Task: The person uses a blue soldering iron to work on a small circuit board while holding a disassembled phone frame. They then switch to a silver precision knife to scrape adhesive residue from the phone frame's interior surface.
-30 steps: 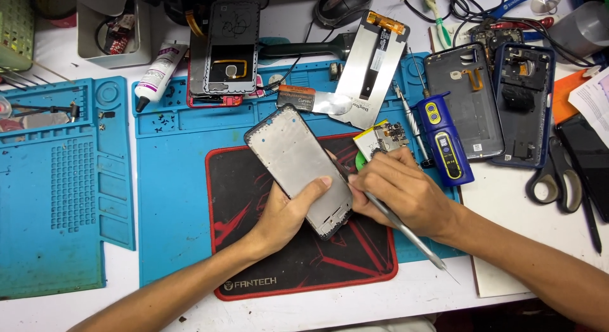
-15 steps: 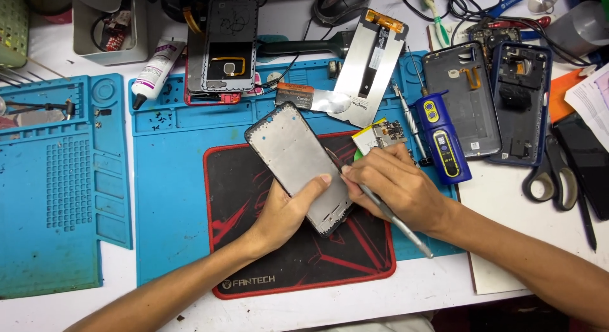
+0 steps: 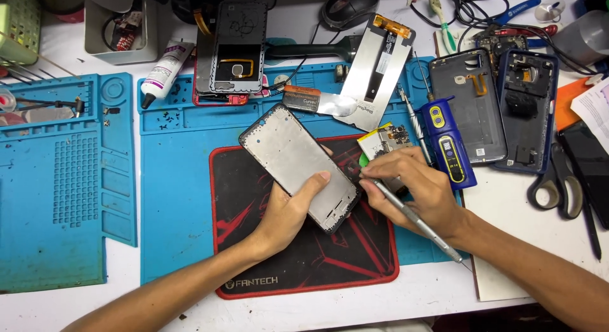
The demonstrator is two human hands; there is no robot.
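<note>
Both hands work over a black and red mat [image 3: 304,256] near the middle of the counter [image 3: 393,300]. On the left, the left hand [image 3: 288,211] is closed around the lower end of a bare phone frame [image 3: 298,164], thumb lying across its grey inner face, so the frame tilts up and away towards the left. Just right of it, the right hand [image 3: 412,189] grips a slim metal tool [image 3: 412,221] like a pen, its tip meeting the frame's lower right edge, with the handle trailing back over the wrist. Far left lies a blue work mat [image 3: 57,180] with a grid of small cells, and a second, larger blue mat [image 3: 174,199] sits under the black one. Behind the frame, near the top, a white tube with a black nozzle [image 3: 163,72] lies beside an opened phone [image 3: 231,50], and a detached screen panel [image 3: 374,69] lies at a slant. Just beyond the right hand is a small circuit board [image 3: 384,140], then a blue and yellow electric screwdriver [image 3: 447,142]. Further right lie a grey back cover [image 3: 469,104] and a dark blue one [image 3: 526,110], side by side, and scissors [image 3: 558,180] rest near the right edge.
</note>
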